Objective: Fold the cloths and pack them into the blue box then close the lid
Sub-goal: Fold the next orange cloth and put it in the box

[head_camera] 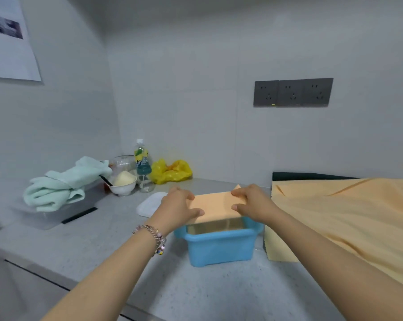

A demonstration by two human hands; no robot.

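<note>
L hand [176, 205] + R hand [254, 203] pinch folded orange cloth [215, 206] by its ends, above open blue box [219, 247] on worktop [103, 239] | bottle [142, 162] label unreadable | box interior partly hidden

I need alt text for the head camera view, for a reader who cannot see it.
Two hands, left hand and right hand, hold a folded orange cloth above an open blue box on a grey counter. A white lid lies behind; more orange cloth lies right.
</note>
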